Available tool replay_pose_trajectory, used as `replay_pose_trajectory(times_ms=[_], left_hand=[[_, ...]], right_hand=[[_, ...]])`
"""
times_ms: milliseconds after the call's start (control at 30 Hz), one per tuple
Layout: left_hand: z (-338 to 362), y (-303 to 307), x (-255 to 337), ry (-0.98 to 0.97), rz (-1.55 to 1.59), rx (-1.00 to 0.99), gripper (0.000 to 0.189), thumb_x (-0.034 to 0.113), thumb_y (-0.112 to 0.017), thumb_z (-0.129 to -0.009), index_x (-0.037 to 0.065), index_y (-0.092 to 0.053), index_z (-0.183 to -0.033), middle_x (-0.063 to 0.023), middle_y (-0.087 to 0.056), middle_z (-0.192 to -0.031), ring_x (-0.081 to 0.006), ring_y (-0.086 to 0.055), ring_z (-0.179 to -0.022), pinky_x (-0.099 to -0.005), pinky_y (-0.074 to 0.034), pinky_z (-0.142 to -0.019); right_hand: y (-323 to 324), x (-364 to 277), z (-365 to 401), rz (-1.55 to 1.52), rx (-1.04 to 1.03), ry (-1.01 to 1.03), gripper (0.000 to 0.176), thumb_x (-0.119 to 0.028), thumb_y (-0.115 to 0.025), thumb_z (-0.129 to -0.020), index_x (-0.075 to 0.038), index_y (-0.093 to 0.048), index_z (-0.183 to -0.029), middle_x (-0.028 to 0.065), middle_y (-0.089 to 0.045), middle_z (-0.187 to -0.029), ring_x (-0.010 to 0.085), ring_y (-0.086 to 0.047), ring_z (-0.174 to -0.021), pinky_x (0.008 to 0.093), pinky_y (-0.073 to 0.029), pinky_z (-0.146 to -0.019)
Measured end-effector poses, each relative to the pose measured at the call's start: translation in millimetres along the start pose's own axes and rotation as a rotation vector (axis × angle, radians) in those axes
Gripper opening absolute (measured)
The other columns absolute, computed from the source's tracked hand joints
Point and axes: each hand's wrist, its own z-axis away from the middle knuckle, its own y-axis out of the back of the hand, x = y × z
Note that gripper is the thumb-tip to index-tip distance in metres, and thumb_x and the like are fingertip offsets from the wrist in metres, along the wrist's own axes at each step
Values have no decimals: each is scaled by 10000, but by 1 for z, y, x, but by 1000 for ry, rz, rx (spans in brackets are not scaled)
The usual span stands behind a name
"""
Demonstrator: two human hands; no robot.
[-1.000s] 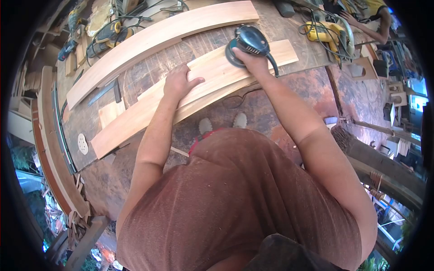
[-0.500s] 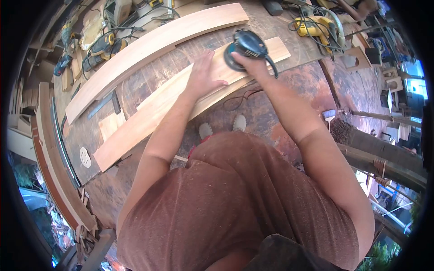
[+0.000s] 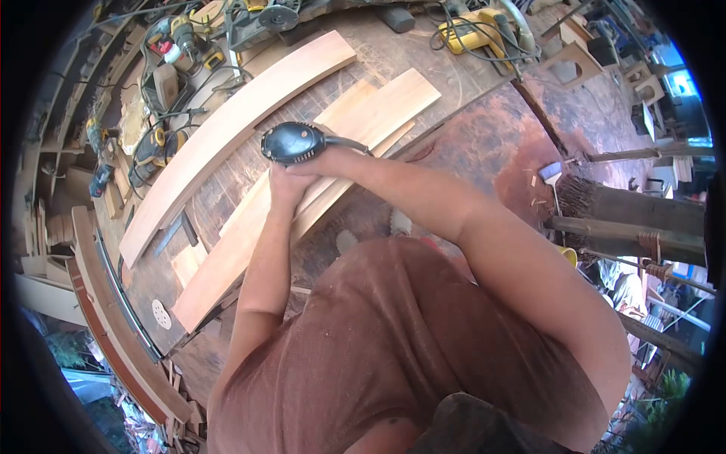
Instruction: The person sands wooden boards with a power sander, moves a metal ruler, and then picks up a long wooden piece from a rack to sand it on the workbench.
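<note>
My right hand [image 3: 327, 163] is closed round a dark palm sander [image 3: 293, 142], whose cord or hose trails off to the right over my wrist. Close against the sander's near side is my left hand [image 3: 286, 184], its fingers hidden behind the tool. Both hands are together over a long pale wooden board [image 3: 227, 265], which lies slantwise along the bench's near edge. Another pale plank [image 3: 352, 106] lies along its far side, and a thin strip of wood [image 3: 321, 208] shows along its near edge. Beyond lies a wide curved board [image 3: 234, 125].
A perforated sanding disc [image 3: 161, 314] lies by the board's left end, with a try square [image 3: 178, 231] farther back. Corded yellow power tools [image 3: 469, 32] and drills [image 3: 185, 34] crowd the far side. A brush [image 3: 550, 172] rests at right. Long timbers [image 3: 113, 318] stand left.
My right hand has brought the sander leftward along the board to my left hand, which has left its flat spot on the wood. The camera view has shifted.
</note>
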Motion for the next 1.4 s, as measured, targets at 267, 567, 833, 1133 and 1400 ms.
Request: replay_pose_trajectory(times_ms=[267, 567, 833, 1133, 1400], left_hand=[[-14, -26, 32, 28, -118, -41, 667, 326, -874, -731, 28, -622, -1273, -181, -663, -1246, -338, -644, -1155, -436, -505, -988], [-55, -93, 16, -74, 210, -26, 563, 272, -855, -792, -21, -648, -1225, -194, -707, -1175, -284, -712, -1020, -401, -560, -881], [-77, -134, 80, -8, -45, -127, 701, 388, -945, -643, 8, -700, -1179, -188, -742, -1127, -304, -715, -1086, -413, -555, -926], [-118, -206, 83, -103, -29, -5, 952, 487, -967, -564, 19, -578, -1297, -218, -672, -1221, -376, -654, -1157, -450, -525, -985], [-87, -198, 73, -197, -389, -124, 877, 548, -785, -803, 45, -472, -1449, -246, -500, -1466, -407, -424, -1425, -504, -322, -1192]], right_hand=[[32, -26, 79, 266, 104, -1, 768, -382, -816, -796, -48, -501, -1411, 283, -423, -1519, 485, -406, -1418, 520, -364, -1174], [130, -99, 54, 456, 134, 704, 485, -298, -762, -860, -71, -644, -1272, 178, -631, -1316, 406, -575, -1269, 496, -472, -1084], [186, -79, -27, 925, -182, 217, 554, -429, -749, -857, -121, -639, -1304, 174, -674, -1227, 387, -662, -1133, 482, -546, -945], [250, -64, -39, 1039, -109, -30, 534, -485, -660, -866, -178, -658, -1304, 179, -723, -1183, 355, -689, -1119, 499, -546, -940], [279, -43, -46, 1240, -13, -131, 544, -520, -609, -886, -228, -646, -1344, 207, -651, -1317, 371, -664, -1173, 486, -531, -992]])
